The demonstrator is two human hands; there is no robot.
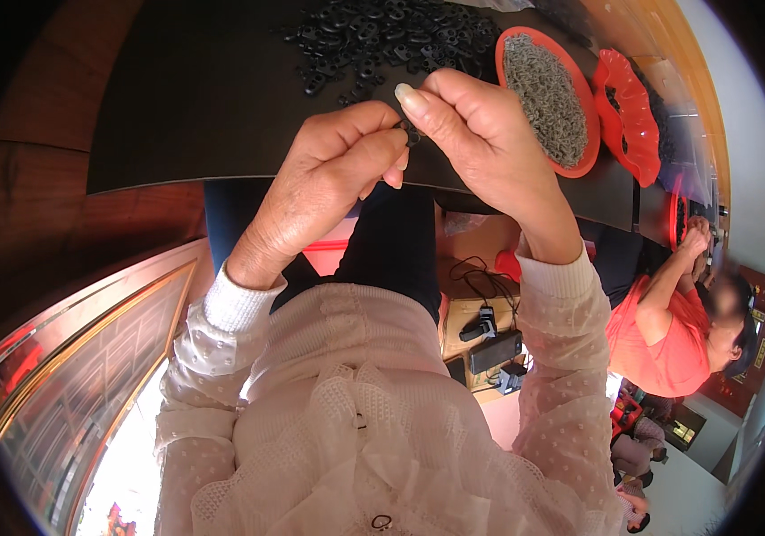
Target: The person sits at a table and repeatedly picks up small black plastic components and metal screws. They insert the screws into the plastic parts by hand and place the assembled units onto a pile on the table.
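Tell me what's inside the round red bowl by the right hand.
The bowl holds a heap of small, thin grey pieces. They cover its bottom, so anything beneath cannot be seen, and the right hand hides part of its left edge.

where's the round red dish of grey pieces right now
In the head view, the round red dish is upper right on the dark table, between the right hand and a wavy-edged red dish.
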